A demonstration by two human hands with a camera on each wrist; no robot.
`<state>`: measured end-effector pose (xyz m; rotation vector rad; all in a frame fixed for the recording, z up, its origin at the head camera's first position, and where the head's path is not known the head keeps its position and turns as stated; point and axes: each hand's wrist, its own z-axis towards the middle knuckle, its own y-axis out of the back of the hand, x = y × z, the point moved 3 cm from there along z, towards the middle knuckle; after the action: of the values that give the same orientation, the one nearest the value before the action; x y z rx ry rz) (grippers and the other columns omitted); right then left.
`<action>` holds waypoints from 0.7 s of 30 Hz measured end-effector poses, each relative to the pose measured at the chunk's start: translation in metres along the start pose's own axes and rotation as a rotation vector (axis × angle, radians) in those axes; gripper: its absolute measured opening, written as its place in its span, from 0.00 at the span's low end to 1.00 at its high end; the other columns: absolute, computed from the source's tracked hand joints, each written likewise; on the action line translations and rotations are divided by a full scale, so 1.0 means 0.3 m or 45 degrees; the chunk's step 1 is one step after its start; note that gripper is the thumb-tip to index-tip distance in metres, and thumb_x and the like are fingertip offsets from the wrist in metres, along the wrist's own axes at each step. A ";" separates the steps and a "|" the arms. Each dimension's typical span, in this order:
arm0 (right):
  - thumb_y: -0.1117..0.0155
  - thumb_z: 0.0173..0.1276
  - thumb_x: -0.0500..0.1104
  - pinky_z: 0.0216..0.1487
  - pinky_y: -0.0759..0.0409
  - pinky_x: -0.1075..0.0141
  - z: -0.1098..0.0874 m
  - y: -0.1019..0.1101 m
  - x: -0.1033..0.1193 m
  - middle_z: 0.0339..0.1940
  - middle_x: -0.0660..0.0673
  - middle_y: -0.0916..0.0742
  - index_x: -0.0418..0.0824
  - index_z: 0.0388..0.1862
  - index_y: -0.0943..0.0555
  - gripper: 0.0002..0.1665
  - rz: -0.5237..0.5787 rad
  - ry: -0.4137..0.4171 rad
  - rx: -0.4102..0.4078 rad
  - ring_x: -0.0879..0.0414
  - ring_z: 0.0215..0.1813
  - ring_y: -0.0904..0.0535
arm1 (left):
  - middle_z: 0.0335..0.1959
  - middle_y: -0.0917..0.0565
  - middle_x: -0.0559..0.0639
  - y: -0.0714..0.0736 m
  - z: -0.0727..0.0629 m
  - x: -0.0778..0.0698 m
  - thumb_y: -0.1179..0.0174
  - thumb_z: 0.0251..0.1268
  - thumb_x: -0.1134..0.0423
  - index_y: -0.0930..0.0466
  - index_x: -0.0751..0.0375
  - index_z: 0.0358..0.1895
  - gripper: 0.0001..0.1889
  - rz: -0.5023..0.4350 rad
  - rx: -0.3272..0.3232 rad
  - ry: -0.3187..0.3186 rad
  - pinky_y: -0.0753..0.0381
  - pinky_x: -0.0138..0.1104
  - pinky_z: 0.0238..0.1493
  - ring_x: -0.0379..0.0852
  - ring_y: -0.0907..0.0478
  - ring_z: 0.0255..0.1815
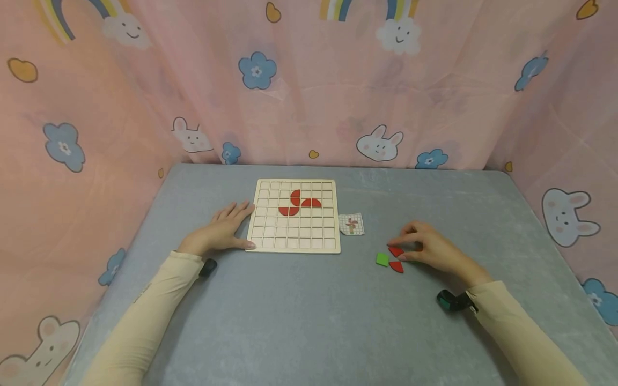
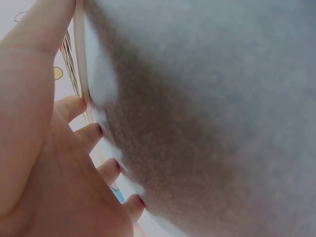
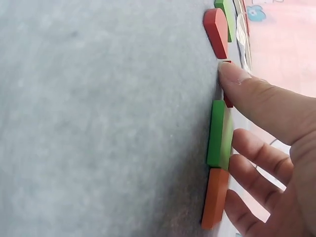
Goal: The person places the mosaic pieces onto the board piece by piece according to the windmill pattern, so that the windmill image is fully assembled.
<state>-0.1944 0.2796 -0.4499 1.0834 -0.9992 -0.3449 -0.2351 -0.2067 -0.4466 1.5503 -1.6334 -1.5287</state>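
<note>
My left hand (image 1: 218, 229) rests at the left edge of a wooden grid board (image 1: 275, 231), fingers spread, with the thumb near its lower left corner. Red quarter-circle pieces (image 1: 290, 211) lie on the board in a pinwheel shape. To the right, my right hand (image 1: 434, 251) pinches a red quarter-circle piece (image 1: 396, 251) between thumb and forefinger, low at the tabletop. Another red quarter-circle piece (image 1: 397, 267) and a green square piece (image 1: 382, 259) lie beside it. In the right wrist view, a green block (image 3: 216, 134) and an orange block (image 3: 213, 200) sit by the other fingers.
A small pattern card (image 1: 351, 224) showing a pinwheel lies against the board's right edge. The grey table (image 1: 289, 316) is bordered by a pink printed curtain (image 1: 309, 107) at the back and sides.
</note>
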 end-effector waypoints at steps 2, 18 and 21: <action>0.22 0.53 0.43 0.39 0.31 0.67 0.005 -0.001 0.003 0.43 0.50 0.20 0.50 0.48 0.11 0.20 -0.007 0.024 -0.004 0.61 0.43 0.32 | 0.83 0.59 0.60 0.001 -0.002 -0.001 0.32 0.56 0.40 0.58 0.56 0.81 0.57 0.001 0.000 0.002 0.63 0.67 0.76 0.67 0.67 0.82; 0.21 0.52 0.46 0.42 0.29 0.66 0.010 -0.010 0.005 0.44 0.50 0.18 0.51 0.44 0.10 0.17 -0.069 -0.121 -0.023 0.59 0.45 0.28 | 0.83 0.59 0.60 0.007 -0.013 -0.017 0.31 0.57 0.42 0.58 0.56 0.81 0.56 -0.014 0.006 0.005 0.63 0.66 0.77 0.67 0.67 0.83; 0.21 0.53 0.45 0.43 0.28 0.64 0.012 -0.009 0.005 0.44 0.50 0.17 0.50 0.44 0.10 0.17 -0.070 -0.124 -0.032 0.58 0.45 0.27 | 0.83 0.58 0.61 0.010 -0.015 -0.019 0.31 0.56 0.41 0.57 0.57 0.81 0.56 -0.025 -0.009 -0.013 0.62 0.67 0.76 0.68 0.66 0.82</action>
<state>-0.1958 0.2753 -0.4511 1.0811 -1.0501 -0.4569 -0.2309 -0.2043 -0.4406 1.5617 -1.6216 -1.5530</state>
